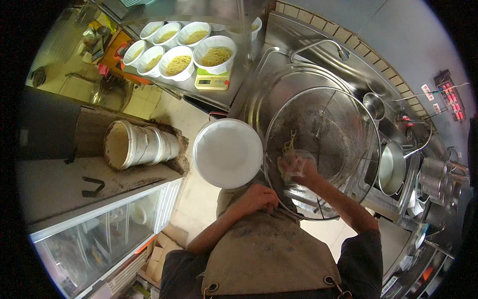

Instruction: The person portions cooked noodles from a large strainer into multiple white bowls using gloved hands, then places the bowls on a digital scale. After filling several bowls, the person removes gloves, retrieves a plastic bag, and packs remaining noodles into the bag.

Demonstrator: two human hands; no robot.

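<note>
My right hand (300,168) is down inside a large round wire-mesh strainer (336,149), by a small clump of noodles (289,144). It looks blurred, and something translucent, perhaps a plastic glove, is around its fingers. With fingers curled, my left hand (263,198) rests against the apron (269,246) near the strainer's rim; whether it pinches the cloth is unclear. A round white tub or lid (228,153) is just left of the strainer. Several white bowls of noodles (177,63) stand on the steel counter, one of them (215,54) on a kitchen scale (212,80).
Behind the strainer, a curved metal faucet (317,43) rises over the steel sink area. A pot (391,168) and a metal cup (373,106) are at the right. On the left, stained white buckets (140,145) lie on their side above a glass-topped freezer (101,239).
</note>
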